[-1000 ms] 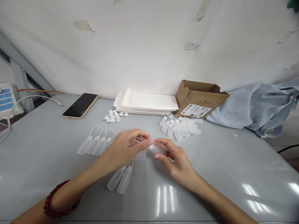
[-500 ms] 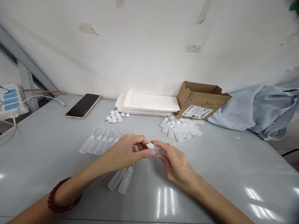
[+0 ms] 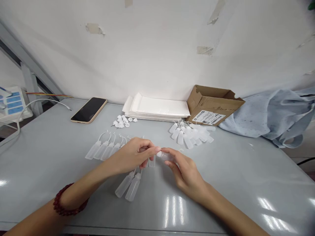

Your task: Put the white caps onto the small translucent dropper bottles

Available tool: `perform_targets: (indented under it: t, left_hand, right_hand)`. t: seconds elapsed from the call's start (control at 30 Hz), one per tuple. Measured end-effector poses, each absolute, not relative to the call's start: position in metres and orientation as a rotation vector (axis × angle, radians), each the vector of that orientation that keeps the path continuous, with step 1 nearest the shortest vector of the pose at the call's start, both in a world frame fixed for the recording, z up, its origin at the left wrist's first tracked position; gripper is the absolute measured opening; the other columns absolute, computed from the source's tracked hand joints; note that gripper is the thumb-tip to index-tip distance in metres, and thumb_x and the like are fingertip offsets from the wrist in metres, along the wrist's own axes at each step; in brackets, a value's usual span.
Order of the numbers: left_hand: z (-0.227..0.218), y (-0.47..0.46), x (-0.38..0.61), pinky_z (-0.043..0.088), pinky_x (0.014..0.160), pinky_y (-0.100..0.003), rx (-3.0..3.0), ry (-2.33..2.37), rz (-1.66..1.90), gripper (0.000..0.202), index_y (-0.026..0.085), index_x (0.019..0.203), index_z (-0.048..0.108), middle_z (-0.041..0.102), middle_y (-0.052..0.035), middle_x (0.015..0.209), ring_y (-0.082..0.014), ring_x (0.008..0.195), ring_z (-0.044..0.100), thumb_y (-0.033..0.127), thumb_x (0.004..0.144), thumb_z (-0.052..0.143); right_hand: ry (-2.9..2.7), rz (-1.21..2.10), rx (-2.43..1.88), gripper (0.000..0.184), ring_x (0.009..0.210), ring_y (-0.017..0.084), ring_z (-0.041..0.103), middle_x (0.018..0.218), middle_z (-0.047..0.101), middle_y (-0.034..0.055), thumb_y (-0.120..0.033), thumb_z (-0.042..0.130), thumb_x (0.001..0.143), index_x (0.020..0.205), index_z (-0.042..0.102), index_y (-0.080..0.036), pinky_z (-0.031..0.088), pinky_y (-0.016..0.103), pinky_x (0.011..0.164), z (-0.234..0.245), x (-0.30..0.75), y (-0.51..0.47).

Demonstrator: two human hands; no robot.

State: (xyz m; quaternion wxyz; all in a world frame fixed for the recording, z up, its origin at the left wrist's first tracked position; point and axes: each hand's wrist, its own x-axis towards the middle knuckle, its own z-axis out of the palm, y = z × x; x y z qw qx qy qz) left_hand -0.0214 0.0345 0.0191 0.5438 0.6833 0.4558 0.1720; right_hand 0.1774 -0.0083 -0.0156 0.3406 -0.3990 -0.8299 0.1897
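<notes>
My right hand [image 3: 183,168] grips a small clear plastic bottle [image 3: 167,157] lying sideways above the grey table [image 3: 49,170]. My left hand [image 3: 133,155] pinches the white cap [image 3: 159,153] at the bottle's mouth with thumb and forefinger. Two capped bottles [image 3: 129,186] lie just below my left hand. A row of capped bottles [image 3: 104,149] with thin tips lies to the left. A heap of uncapped bottles [image 3: 190,134] rests beyond my right hand. Loose white caps [image 3: 121,122] sit further back.
A phone [image 3: 89,110] lies at the back left beside a white cable [image 3: 36,103]. A stack of white bags [image 3: 157,109] and an open cardboard box [image 3: 213,105] stand against the wall. A pale blue cloth bag [image 3: 273,113] fills the right.
Both hands have stayed together on the bottle and cap, with the left fingers shifting slightly round the cap. The view has drifted a little.
</notes>
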Motion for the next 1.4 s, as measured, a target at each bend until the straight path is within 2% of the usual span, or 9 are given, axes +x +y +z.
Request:
perform_targets:
  t: [0.13, 0.3, 0.47, 0.57, 0.77, 0.87, 1.03, 1.27, 1.4]
  left_hand:
    - [0.021, 0.033, -0.02, 0.038, 0.045, -0.02, 1.566, 1.049, 0.379, 0.035, 0.016, 0.064, 0.053, 0.052, 0.0038, 0.051, -0.0093, 0.043, 0.048, 0.044, 0.086, 0.049]
    - [0.021, 0.027, -0.013, 0.04, 0.049, -0.021, 1.62, 1.063, 0.433, 0.034, 0.017, 0.068, 0.054, 0.055, 0.0029, 0.055, -0.0105, 0.049, 0.052, 0.042, 0.09, 0.045]
    - [0.014, 0.026, -0.011, 0.039, 0.058, -0.024, 1.947, 1.089, 0.48, 0.03, 0.017, 0.074, 0.054, 0.056, 0.0023, 0.059, -0.0119, 0.057, 0.051, 0.033, 0.094, 0.039]
    - [0.008, 0.026, -0.013, 0.039, 0.063, -0.026, 2.154, 1.026, 0.515, 0.024, 0.017, 0.082, 0.052, 0.056, -0.0002, 0.071, -0.0136, 0.064, 0.051, 0.029, 0.095, 0.036]
    - [0.008, 0.027, -0.016, 0.042, 0.07, -0.027, 2.182, 0.948, 0.519, 0.016, 0.018, 0.096, 0.052, 0.059, -0.0036, 0.091, -0.0154, 0.078, 0.055, 0.027, 0.094, 0.039]
    - [0.014, 0.028, -0.017, 0.043, 0.067, -0.025, 2.0, 1.016, 0.494, 0.025, 0.018, 0.09, 0.058, 0.063, -0.0012, 0.084, -0.0148, 0.075, 0.057, 0.039, 0.092, 0.043]
    - [0.018, 0.029, -0.015, 0.034, 0.048, -0.021, 1.847, 1.068, 0.394, 0.04, 0.016, 0.071, 0.058, 0.057, 0.0022, 0.06, -0.0099, 0.052, 0.047, 0.044, 0.093, 0.039]
    - [0.016, 0.028, -0.011, 0.036, 0.051, -0.019, 1.903, 1.036, 0.542, 0.029, 0.016, 0.072, 0.061, 0.058, 0.0029, 0.059, -0.0092, 0.055, 0.05, 0.032, 0.091, 0.048]
    - [0.011, 0.028, -0.013, 0.037, 0.057, -0.021, 2.175, 0.957, 0.671, 0.02, 0.014, 0.079, 0.063, 0.058, 0.0021, 0.064, -0.0094, 0.058, 0.049, 0.022, 0.091, 0.05]
  right_hand:
    - [-2.249, 0.273, -0.962, 0.045, 0.087, 0.018, 0.064, 0.111, 0.064, 0.0103, 0.0, 0.035, 0.087, 0.128, 0.037, -0.02, 0.055, 0.032, 0.069, -0.019, 0.175, -0.01]
    - [-2.209, 0.248, -0.989, 0.044, 0.081, 0.018, 0.062, 0.104, 0.065, 0.0089, 0.001, 0.034, 0.086, 0.124, 0.04, -0.021, 0.054, 0.032, 0.067, -0.02, 0.175, -0.01]
    - [-2.137, 0.463, -1.064, 0.036, 0.076, 0.018, 0.063, 0.09, 0.067, 0.0068, -0.004, 0.037, 0.087, 0.118, 0.045, -0.021, 0.053, 0.03, 0.063, -0.016, 0.177, -0.01]
    - [-2.036, 0.731, -1.131, 0.028, 0.067, 0.015, 0.061, 0.08, 0.065, 0.0024, -0.009, 0.039, 0.09, 0.113, 0.049, -0.02, 0.05, 0.025, 0.058, -0.008, 0.178, -0.008]
    - [-1.868, 1.099, -1.208, 0.02, 0.05, 0.01, 0.047, 0.066, 0.057, -0.003, -0.018, 0.042, 0.091, 0.107, 0.053, -0.019, 0.041, 0.022, 0.047, 0.002, 0.181, -0.005]
    - [-1.963, 0.944, -1.177, 0.022, 0.054, 0.011, 0.052, 0.068, 0.06, -0.0019, -0.017, 0.041, 0.092, 0.111, 0.051, -0.019, 0.044, 0.023, 0.051, -0.001, 0.182, -0.006]
    - [-2.121, 0.615, -1.045, 0.029, 0.083, 0.017, 0.063, 0.098, 0.067, 0.0079, -0.011, 0.038, 0.092, 0.118, 0.045, -0.019, 0.051, 0.029, 0.07, -0.008, 0.18, -0.009]
    - [-1.975, 0.878, -1.151, 0.024, 0.064, 0.012, 0.058, 0.073, 0.062, -0.0009, -0.015, 0.04, 0.093, 0.113, 0.051, -0.019, 0.045, 0.022, 0.058, -0.003, 0.181, -0.007]
    - [-1.884, 1.05, -1.203, 0.024, 0.055, 0.01, 0.046, 0.074, 0.061, -0.0017, -0.019, 0.043, 0.091, 0.113, 0.054, -0.019, 0.04, 0.023, 0.055, 0.0, 0.181, -0.006]
